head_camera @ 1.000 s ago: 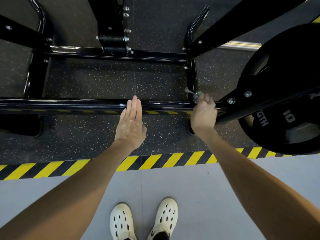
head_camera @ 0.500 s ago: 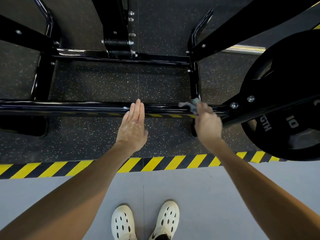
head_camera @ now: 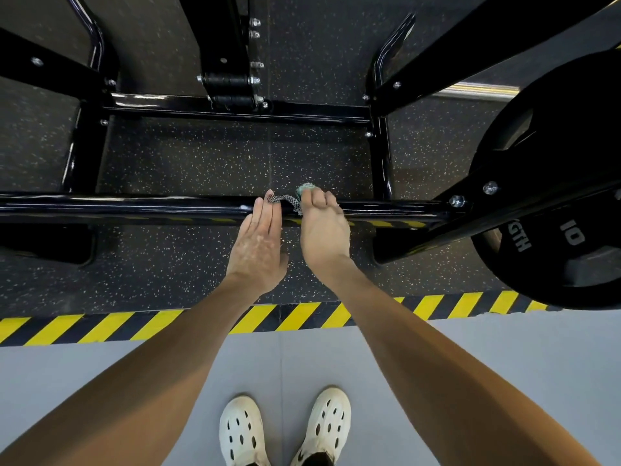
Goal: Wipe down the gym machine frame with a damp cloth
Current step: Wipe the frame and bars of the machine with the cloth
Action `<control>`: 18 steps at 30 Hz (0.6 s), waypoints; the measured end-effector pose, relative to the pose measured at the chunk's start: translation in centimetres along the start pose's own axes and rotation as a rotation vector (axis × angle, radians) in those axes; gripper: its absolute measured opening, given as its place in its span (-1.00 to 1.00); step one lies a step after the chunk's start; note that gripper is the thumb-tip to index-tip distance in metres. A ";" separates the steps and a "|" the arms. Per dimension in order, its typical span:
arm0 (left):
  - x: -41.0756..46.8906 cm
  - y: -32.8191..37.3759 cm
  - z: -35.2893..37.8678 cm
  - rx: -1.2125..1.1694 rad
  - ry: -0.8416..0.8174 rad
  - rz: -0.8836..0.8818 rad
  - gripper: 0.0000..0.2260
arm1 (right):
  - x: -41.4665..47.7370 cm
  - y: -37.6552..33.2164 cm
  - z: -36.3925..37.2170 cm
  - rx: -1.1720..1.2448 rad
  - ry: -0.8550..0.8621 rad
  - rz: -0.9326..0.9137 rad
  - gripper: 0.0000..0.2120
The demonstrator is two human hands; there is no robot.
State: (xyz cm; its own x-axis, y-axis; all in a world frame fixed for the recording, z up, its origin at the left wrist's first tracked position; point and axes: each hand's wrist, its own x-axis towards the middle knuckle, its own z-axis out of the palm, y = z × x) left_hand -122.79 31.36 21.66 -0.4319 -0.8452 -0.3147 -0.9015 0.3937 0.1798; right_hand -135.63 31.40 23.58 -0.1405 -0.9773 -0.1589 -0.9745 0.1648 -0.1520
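A glossy black horizontal frame bar [head_camera: 134,206] of the gym machine runs across the view below me. My right hand [head_camera: 322,227] presses a small grey-green patterned cloth [head_camera: 292,198] onto the top of this bar near its middle. Most of the cloth is hidden under the fingers; a checked strip trails left. My left hand [head_camera: 260,243] is flat with fingers together and straight, its fingertips resting on the bar right beside the cloth's trailing end and holding nothing.
A black 10 weight plate [head_camera: 564,210] hangs at the right on a slanted frame arm. More black frame tubes [head_camera: 235,111] cross behind. Speckled rubber flooring lies under the machine, edged by yellow-black hazard tape [head_camera: 100,326]. My white shoes [head_camera: 285,432] stand on grey floor.
My right hand slid the cloth leftward along the bar, from the right-hand joint to beside my left hand. The left hand stayed on the bar.
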 end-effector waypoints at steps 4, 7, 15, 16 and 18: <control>0.0 -0.1 -0.1 -0.012 0.007 0.010 -0.18 | -0.6 3.3 -1.2 -0.017 -0.008 0.015 -0.51; -0.1 -0.3 -0.1 -0.026 0.019 0.018 -0.17 | -1.6 8.8 -2.0 -0.040 -0.005 0.179 -0.55; -0.2 -0.3 0.6 -0.047 0.041 0.020 -0.17 | -1.5 11.9 -3.4 -0.170 0.006 0.327 -0.70; -0.2 -0.3 0.5 -0.040 0.036 0.024 -0.16 | -1.3 10.4 -3.1 -0.146 0.013 0.324 -0.72; -0.1 -0.5 0.4 -0.027 0.027 0.027 -0.16 | -1.0 6.5 -2.0 -0.102 0.014 0.272 -0.73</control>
State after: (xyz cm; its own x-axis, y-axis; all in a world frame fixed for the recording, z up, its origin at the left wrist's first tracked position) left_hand -122.34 31.41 21.26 -0.4552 -0.8437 -0.2845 -0.8881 0.4073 0.2128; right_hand -142.16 33.17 24.75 -0.4006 -0.9010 -0.1664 -0.9133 0.4073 -0.0071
